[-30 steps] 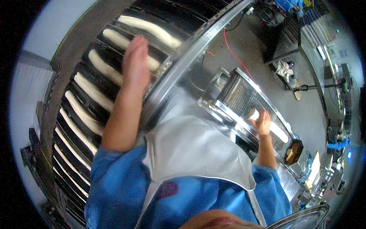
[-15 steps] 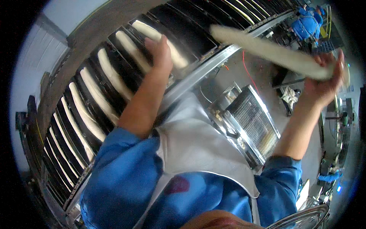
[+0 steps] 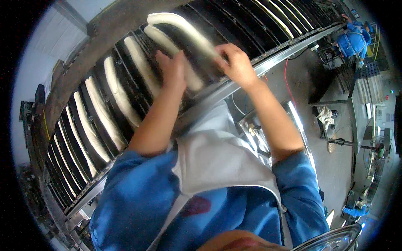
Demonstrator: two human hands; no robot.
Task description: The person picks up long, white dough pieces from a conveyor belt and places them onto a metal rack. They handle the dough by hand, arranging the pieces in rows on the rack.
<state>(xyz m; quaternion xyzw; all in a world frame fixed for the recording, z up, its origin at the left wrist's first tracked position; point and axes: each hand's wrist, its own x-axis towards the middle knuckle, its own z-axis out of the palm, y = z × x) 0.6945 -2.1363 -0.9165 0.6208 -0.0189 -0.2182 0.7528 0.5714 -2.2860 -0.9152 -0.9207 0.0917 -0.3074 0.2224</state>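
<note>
Both hands, left (image 3: 172,69) and right (image 3: 235,62), I see gripping one long dough strip (image 3: 184,33), its axis running far-left to near-right.

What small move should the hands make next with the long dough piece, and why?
Probably lower the near end of the long dough piece into its dark tray groove: both the left hand and right hand are at that end, while neighbouring dough pieces already lie flat.

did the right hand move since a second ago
Yes. The right hand has come up and left from the metal machine by the apron to the dark trays, where it touches a long dough piece.
</note>
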